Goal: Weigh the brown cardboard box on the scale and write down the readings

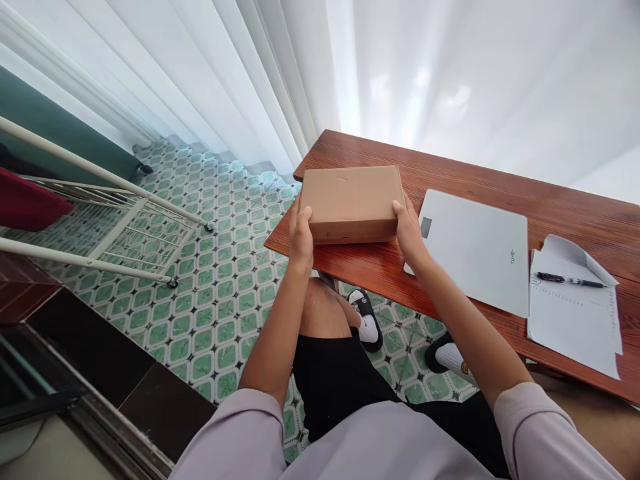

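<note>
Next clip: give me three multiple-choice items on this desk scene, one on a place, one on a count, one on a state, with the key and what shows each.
1. Where does the pen lie?
A. on the paper
B. on the scale
C. on the floor

2. How many hands grip the box?
A. none
B. one
C. two

3. What state is the box in?
A. flaps open
C. crushed flat
B. closed

Key: 1 A, the pen rests across the top of the white sheets at the right of the desk. 2 C, the left hand holds the box's left end and the right hand its right end. 3 B, its top is flat and shut, no flap raised.
</note>
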### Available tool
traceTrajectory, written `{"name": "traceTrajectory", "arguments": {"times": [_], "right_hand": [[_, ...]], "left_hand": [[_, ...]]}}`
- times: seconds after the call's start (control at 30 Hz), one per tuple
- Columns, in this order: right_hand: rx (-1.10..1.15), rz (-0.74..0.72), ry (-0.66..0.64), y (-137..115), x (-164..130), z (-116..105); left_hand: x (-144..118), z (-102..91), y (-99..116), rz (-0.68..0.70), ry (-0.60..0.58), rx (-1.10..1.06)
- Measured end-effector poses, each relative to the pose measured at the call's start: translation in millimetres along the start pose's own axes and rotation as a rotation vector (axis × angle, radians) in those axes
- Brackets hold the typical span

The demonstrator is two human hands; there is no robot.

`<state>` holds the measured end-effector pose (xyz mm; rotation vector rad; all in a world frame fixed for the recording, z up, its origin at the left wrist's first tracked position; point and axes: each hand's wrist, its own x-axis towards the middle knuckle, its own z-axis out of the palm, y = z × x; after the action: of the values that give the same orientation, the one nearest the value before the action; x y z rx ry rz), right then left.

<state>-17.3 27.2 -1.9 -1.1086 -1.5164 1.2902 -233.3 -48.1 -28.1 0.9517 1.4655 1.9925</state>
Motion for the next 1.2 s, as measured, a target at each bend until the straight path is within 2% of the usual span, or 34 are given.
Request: {"name": "traceTrajectory", "arguments": {"times": [0.27, 0.43, 0.6, 0.83, 0.93, 1.2], "right_hand": [[0.017, -0.067, 0.009, -25, -5, -26], [-0.005, -0.126, 0.051, -43, -15, -56], [-0.007, -0.113, 0.123, -52, -25, -90], [0.006, -0.089, 0.238, -52, -43, -138], [-0.013, -0.077, 0.286, -49, -52, -157], [0.016, -0.090, 0.369, -26, -77, -203]], "left_hand": [[1, 27.5, 31, 0.000, -0.009, 0.006], [-2, 53.5, 37, 0.033, -0.088, -0.014], [-13, 85.4, 45, -0.020, -0.125, -0.015], [-33, 135.0, 60, -0.037, -0.267, -0.025], [-41, 153.1, 59, -0.096, -0.287, -0.001], [-71, 195.2, 49, -0.129, -0.372, 0.036]]}}
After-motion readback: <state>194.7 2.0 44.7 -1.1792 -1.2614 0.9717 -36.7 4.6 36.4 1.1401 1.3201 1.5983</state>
